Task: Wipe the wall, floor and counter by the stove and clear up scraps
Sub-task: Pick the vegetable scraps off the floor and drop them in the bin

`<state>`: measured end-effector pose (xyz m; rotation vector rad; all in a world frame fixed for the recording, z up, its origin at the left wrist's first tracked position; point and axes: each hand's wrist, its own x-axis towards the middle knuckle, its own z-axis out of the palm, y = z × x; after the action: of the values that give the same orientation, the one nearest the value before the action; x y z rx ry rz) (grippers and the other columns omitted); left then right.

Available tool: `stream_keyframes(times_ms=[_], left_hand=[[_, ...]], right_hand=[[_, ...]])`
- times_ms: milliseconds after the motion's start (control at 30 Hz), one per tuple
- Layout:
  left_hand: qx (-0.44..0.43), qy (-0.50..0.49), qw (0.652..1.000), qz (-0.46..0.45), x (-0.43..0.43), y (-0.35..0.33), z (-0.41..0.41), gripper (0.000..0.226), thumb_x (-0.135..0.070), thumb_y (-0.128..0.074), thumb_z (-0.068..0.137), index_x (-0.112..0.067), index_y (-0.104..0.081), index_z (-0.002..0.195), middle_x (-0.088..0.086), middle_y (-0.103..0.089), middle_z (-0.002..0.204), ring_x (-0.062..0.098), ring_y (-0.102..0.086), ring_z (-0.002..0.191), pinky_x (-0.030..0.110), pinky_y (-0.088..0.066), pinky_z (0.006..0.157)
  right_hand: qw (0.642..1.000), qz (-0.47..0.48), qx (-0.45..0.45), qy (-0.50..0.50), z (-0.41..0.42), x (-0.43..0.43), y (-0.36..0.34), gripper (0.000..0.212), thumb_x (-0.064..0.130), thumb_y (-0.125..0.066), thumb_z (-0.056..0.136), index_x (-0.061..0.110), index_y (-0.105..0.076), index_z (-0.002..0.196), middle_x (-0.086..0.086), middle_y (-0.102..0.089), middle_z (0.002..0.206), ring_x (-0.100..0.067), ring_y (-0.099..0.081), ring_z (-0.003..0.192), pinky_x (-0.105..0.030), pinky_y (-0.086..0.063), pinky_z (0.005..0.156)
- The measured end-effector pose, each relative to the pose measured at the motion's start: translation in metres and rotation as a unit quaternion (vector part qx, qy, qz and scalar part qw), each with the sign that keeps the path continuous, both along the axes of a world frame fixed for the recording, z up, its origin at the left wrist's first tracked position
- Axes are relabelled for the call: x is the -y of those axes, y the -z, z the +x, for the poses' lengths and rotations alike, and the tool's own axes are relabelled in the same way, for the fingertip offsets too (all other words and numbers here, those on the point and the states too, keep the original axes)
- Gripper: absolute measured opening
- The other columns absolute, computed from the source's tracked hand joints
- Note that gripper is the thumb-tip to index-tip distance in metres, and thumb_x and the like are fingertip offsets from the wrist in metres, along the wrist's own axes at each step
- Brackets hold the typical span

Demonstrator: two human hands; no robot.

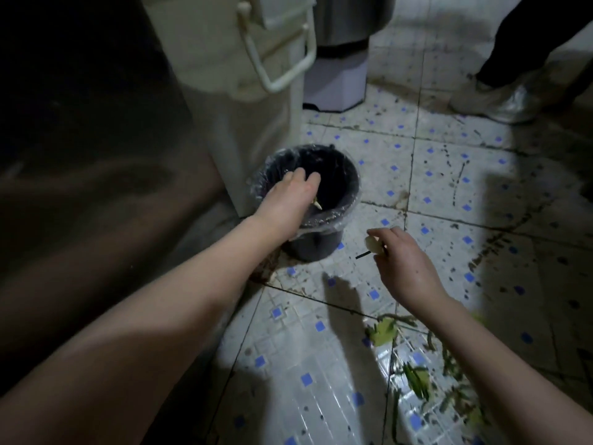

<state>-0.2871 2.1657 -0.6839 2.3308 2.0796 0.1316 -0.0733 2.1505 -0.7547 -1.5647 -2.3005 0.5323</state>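
Note:
A small black bin (345, 183) lined with a clear plastic bag stands on the dirty tiled floor (449, 187). My left hand (288, 195) reaches over the bin's mouth, fingers pointing down, with a pale scrap (317, 204) showing under it. To the right of the bin, my right hand (406, 263) hovers above the floor and pinches a pale vegetable scrap (373, 245) with a thin dark stem. Green leaves and stems (414, 377) lie scattered on the floor at the lower right.
A cream cabinet with a handle (272, 53) stands right behind the bin. A white and metal pedal bin (337, 78) sits further back. Another person's shoe (494, 101) is at the upper right. Dark stains and debris streak the tiles.

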Motion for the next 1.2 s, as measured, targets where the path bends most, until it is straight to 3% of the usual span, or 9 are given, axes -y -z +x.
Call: stream_keyframes(times_ms=[167, 400, 767, 967, 1200], left_hand=[[-0.018, -0.032, 0.999, -0.018, -0.020, -0.001, -0.013, 0.051, 0.019, -0.051, 0.075, -0.004, -0.040, 0.120, 0.018, -0.043, 0.117, 0.036, -0.046, 0.110, 0.042, -0.042, 0.084], [-0.028, -0.047, 0.998, -0.034, -0.011, 0.013, -0.021, 0.060, 0.016, -0.056, 0.073, -0.007, -0.040, 0.125, 0.016, -0.041, 0.121, 0.034, -0.047, 0.109, 0.041, -0.041, 0.087], [-0.014, -0.127, 0.992, -0.009, 0.001, 0.019, -0.014, 0.056, 0.008, -0.060, 0.075, -0.008, -0.041, 0.125, 0.015, -0.042, 0.124, 0.034, -0.045, 0.115, 0.040, -0.040, 0.094], [-0.018, -0.109, 0.994, 0.002, 0.004, 0.015, 0.001, 0.057, 0.009, -0.061, 0.074, -0.009, -0.041, 0.124, 0.014, -0.043, 0.124, 0.034, -0.046, 0.112, 0.040, -0.041, 0.091], [-0.015, -0.045, 0.999, 0.009, 0.021, 0.021, 0.033, 0.059, 0.010, -0.060, 0.074, -0.013, -0.040, 0.125, 0.010, -0.042, 0.122, 0.031, -0.045, 0.108, 0.037, -0.037, 0.081]], right_hand=[[1.000, 0.013, -0.011, -0.009, -0.020, -0.019, -0.011, 0.044, 0.007, -0.056, 0.087, 0.022, -0.049, 0.127, -0.003, -0.054, 0.113, -0.026, -0.052, 0.107, -0.040, -0.049, 0.077], [0.997, 0.069, -0.003, -0.041, -0.045, -0.049, -0.026, 0.046, 0.005, -0.054, 0.085, 0.024, -0.049, 0.126, -0.003, -0.054, 0.114, -0.026, -0.052, 0.105, -0.035, -0.045, 0.067], [0.995, 0.070, 0.023, -0.073, -0.092, -0.082, -0.044, 0.057, 0.009, -0.055, 0.090, 0.021, -0.037, 0.143, -0.008, -0.050, 0.133, -0.028, -0.047, 0.122, -0.042, -0.044, 0.095], [0.990, 0.098, 0.050, -0.092, -0.059, -0.055, -0.025, 0.060, -0.002, -0.056, 0.083, 0.015, -0.043, 0.139, -0.010, -0.055, 0.130, -0.031, -0.052, 0.116, -0.040, -0.042, 0.095], [0.991, 0.082, 0.089, -0.054, -0.001, -0.013, 0.009, 0.058, -0.002, -0.056, 0.085, 0.016, -0.043, 0.138, -0.008, -0.053, 0.134, -0.027, -0.047, 0.123, -0.038, -0.036, 0.102]])
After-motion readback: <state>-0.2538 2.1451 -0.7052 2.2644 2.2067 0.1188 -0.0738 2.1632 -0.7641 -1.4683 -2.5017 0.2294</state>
